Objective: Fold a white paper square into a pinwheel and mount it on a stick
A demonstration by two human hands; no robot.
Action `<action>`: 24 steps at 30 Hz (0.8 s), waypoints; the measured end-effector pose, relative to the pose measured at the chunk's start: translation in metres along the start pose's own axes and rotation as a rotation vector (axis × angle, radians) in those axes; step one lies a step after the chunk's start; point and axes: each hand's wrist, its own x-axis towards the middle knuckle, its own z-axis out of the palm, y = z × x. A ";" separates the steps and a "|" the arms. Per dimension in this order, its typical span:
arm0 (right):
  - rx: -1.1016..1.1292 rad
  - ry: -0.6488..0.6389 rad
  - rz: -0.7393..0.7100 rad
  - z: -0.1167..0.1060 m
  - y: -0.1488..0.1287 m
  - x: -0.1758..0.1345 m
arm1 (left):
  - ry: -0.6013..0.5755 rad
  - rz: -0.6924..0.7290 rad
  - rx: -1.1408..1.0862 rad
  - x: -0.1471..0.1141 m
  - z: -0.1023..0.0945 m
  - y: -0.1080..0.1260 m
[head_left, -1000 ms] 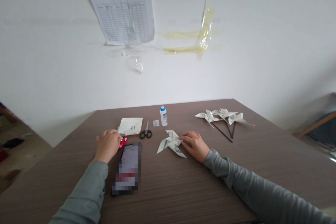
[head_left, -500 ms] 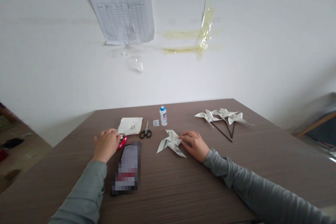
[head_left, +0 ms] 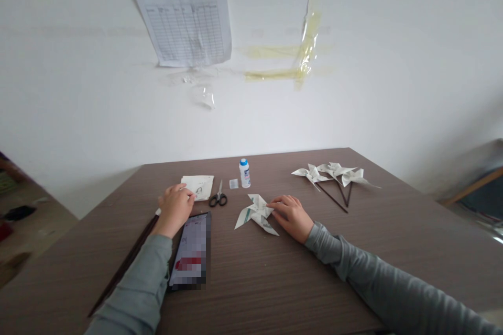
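Observation:
A paper pinwheel (head_left: 257, 211) lies flat on the table, with my right hand (head_left: 293, 215) at its right side, fingertips bent onto the paper and holding it. My left hand (head_left: 175, 210) is by the front left edge of a stack of white paper squares (head_left: 202, 187), its fingers curled. Whatever it holds, if anything, is hidden beneath the hand. Dark thin sticks (head_left: 128, 261) lie along the left side of my left forearm. A phone (head_left: 190, 251) lies just right of that forearm.
Black-handled scissors (head_left: 218, 199), a small clear packet (head_left: 233, 183) and a white bottle with a blue cap (head_left: 244, 174) stand or lie behind the pinwheel. Several finished pinwheels on sticks (head_left: 334, 170) lie at the back right of the brown table (head_left: 373, 251). The wall rises behind.
My left hand has shifted right and slightly up. The red tool beside it is now out of sight, and the dark sticks have come into view. My right hand has stayed put.

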 end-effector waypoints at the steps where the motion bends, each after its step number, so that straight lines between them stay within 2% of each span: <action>1: 0.000 0.003 -0.003 0.000 0.000 0.000 | 0.026 0.009 -0.026 0.001 0.005 0.001; 4: 0.006 0.023 -0.012 0.001 0.001 0.000 | 0.106 0.075 -0.134 0.003 0.019 0.009; 9: 0.045 0.090 -0.029 -0.001 -0.001 0.003 | 0.111 0.184 -0.212 -0.002 0.034 0.032; 11: 0.076 0.114 -0.034 -0.001 -0.004 0.005 | 0.141 0.262 -0.314 -0.009 0.037 0.048; 17: 0.204 0.164 0.000 0.006 -0.011 0.014 | 0.238 0.359 -0.535 -0.038 0.053 0.108; 20: 0.279 0.180 0.031 0.008 -0.013 0.018 | 0.214 0.402 -0.596 -0.049 0.063 0.130; 24: 0.355 0.203 0.080 0.008 -0.013 0.022 | 0.181 0.419 -0.660 -0.059 0.073 0.146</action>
